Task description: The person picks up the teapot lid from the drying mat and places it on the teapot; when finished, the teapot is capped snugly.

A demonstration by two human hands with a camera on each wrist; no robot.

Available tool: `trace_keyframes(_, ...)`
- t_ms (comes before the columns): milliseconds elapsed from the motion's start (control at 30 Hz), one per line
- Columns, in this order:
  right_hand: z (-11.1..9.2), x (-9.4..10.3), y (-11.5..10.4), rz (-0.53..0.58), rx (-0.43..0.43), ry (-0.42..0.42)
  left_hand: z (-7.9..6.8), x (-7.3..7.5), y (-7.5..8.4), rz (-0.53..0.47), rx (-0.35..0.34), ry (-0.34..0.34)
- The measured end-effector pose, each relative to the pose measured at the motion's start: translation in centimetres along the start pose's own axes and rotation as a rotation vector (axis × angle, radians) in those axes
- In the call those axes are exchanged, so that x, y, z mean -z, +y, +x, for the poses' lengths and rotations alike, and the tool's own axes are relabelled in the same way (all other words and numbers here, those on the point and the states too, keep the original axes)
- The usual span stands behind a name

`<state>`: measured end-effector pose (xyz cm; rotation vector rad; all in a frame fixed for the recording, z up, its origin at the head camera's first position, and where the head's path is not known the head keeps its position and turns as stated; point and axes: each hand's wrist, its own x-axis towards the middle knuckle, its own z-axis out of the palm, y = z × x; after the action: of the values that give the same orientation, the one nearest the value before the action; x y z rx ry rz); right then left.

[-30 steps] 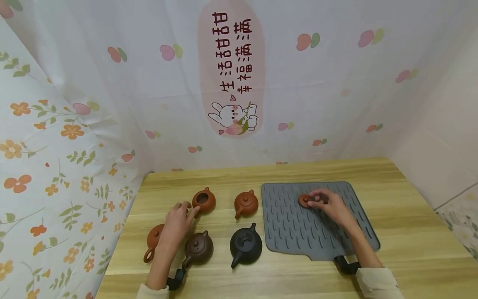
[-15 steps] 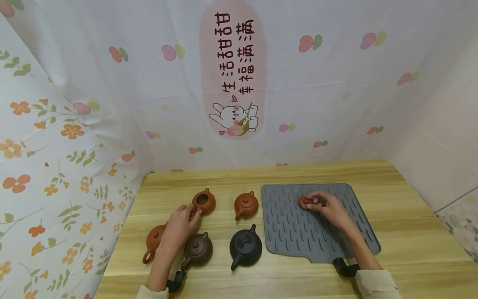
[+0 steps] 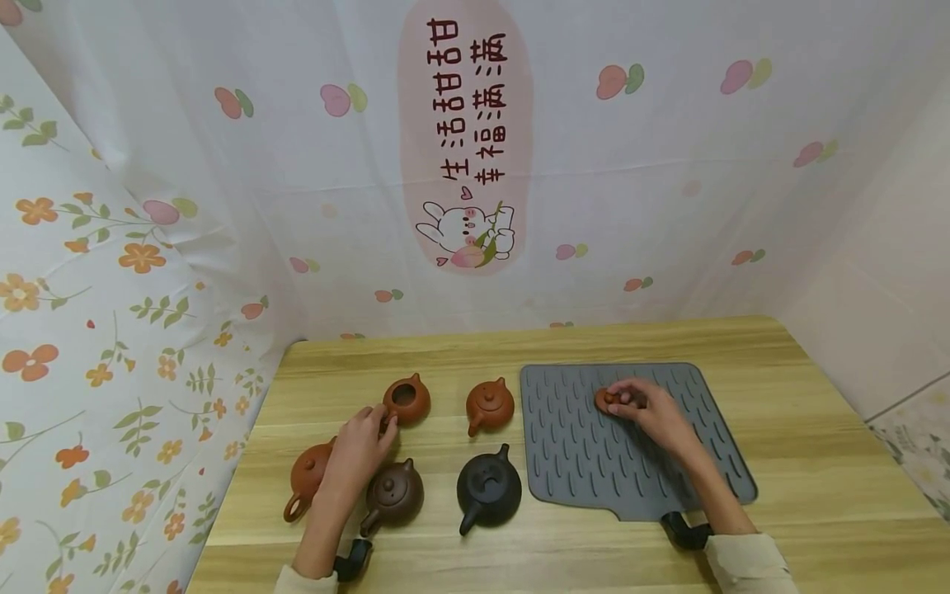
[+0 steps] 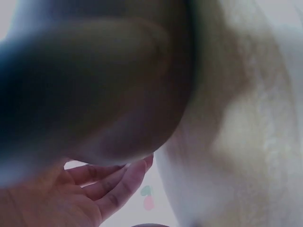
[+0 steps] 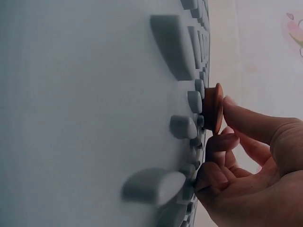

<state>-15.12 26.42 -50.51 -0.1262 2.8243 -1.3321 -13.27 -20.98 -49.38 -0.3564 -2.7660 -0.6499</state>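
Note:
A lidless reddish-brown teapot (image 3: 419,406) stands at the back left with its round opening facing up. My left hand (image 3: 362,450) pinches its handle, which the fingers partly cover. On the grey mat (image 3: 564,462), my right hand (image 3: 656,415) holds a small reddish-brown teapot lid (image 3: 603,401) by its knob. The right wrist view has the lid (image 5: 217,109) low against the mat's ridges, with thumb and fingertips at its top. A large dark rounded form (image 4: 123,94), blurred, fills much of the left wrist view above the left hand (image 4: 90,194).
Below my left forearm lies an orange-brown teapot (image 3: 306,474), partly hidden, with a dark brown teapot (image 3: 395,495) to its right. A lidded orange teapot (image 3: 490,404) and a black teapot (image 3: 488,491) stand left of the mat. Patterned cloth (image 3: 334,206) hangs behind the wooden table (image 3: 438,561).
My left hand has reached slightly forward and right, and its fingers have come onto the lidless teapot's handle. The right hand stays almost still at the lid.

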Motion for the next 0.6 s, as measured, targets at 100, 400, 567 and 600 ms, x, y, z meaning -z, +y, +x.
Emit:
trace_keyframes(100, 0.07, -0.17, -0.02, -0.012, -0.003, 0.005, 0.03, -0.1, 0.08, -0.001, -0.004, 0.017)
trace_keyframes(400, 0.41, -0.41, -0.17, -0.034, -0.006, 0.032, 0.07, -0.38, 0.07, -0.01, -0.021, 0.071)
trace_keyframes(567, 0.35, -0.4, -0.33, -0.044, -0.013, 0.022, 0.01, -0.34, 0.11, -0.007, 0.0, 0.061)
trace_keyframes(600, 0.33, -0.38, -0.43, -0.043, -0.014, 0.016, -0.01, -0.32, 0.12, -0.005, 0.004, 0.059)
